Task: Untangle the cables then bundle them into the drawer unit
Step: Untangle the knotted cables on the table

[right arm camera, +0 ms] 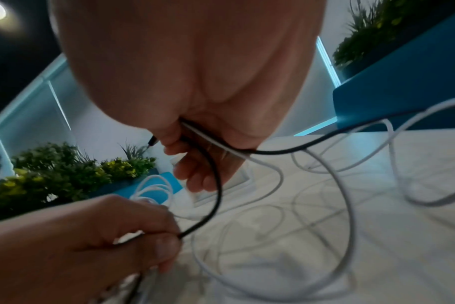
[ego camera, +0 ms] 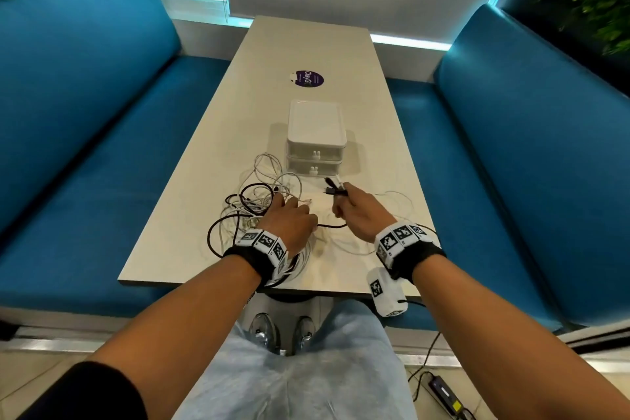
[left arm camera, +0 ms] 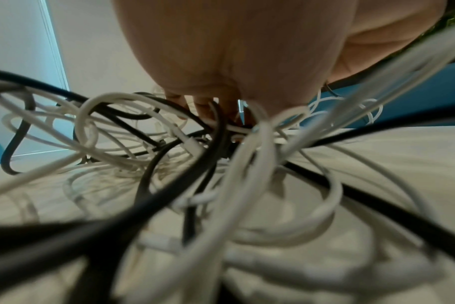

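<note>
Two hands are working at the near end of the table (ego camera: 211, 249) as we are looking down from the head view. Our left hand (ego camera: 289, 222) is resting on the tangle of cables (ego camera: 259, 201), its thumb and finger pinching the black cable (ego camera: 332, 226). Our right hand (ego camera: 361, 215) is gripping that cable's black plug end together with a white one, just near the drawer unit (ego camera: 315, 136). Both drawers are sitting closed, and the unit is standing just beyond the tangle, toward the far side.

From the left wrist we are seeing the palm (left arm camera: 234, 51) hanging over black and white loops (left arm camera: 169, 164), fingertips (left arm camera: 208, 111) pressing down among them.

From the right wrist we are seeing our fingers (right arm camera: 195, 164) curling round a black cable (right arm camera: 216, 195) and a white cable (right arm camera: 273, 174), while the other hand (right arm camera: 91, 236) is pinching the black one lower down at the left.
</note>
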{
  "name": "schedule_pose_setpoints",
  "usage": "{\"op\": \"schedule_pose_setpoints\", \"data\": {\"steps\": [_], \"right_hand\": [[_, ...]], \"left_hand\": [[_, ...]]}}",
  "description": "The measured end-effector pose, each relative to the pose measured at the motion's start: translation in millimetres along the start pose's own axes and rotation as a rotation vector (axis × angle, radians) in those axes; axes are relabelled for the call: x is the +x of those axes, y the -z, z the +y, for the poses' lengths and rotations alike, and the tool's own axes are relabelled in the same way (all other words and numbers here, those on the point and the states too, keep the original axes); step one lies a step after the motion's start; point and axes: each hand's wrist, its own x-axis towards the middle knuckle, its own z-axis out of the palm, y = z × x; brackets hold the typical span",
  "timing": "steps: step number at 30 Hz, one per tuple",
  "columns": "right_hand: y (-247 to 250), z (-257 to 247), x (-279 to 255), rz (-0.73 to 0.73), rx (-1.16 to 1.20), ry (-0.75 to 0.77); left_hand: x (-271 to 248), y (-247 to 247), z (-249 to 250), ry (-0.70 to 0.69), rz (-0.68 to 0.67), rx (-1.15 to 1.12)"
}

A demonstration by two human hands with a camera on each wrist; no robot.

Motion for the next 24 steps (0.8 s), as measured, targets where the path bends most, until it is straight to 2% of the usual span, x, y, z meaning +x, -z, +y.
{"op": "schedule_pose_setpoints", "data": {"steps": [2,4,7,12,14,19,24], "right_hand": [[-9,-10,-1,-0.052,0.154,-0.006],[-19,-20,-1,-0.124,0.182,0.0],[-28,-25,1,-0.17,-0.023,0.032],[-24,3,-4,-0.09,-0.528,0.096],[-20,14,-6,-0.037,-0.668,0.111],[-4,28,-8,0.014,-0.793,0.063],[7,37,-12,0.055,-0.781,0.017]], "left_hand": [[0,3,2,-0.005,-0.01,0.005],[-1,5,4,-0.015,-0.017,0.003],[-3,7,4,-0.028,-0.015,-0.041],[-6,8,-1,-0.047,-0.018,-0.024],[-4,9,-2,-0.065,0.022,-0.004],[2,5,-8,-0.04,0.062,-0.035],[1,3,-13,-0.011,0.031,-0.067]]}}
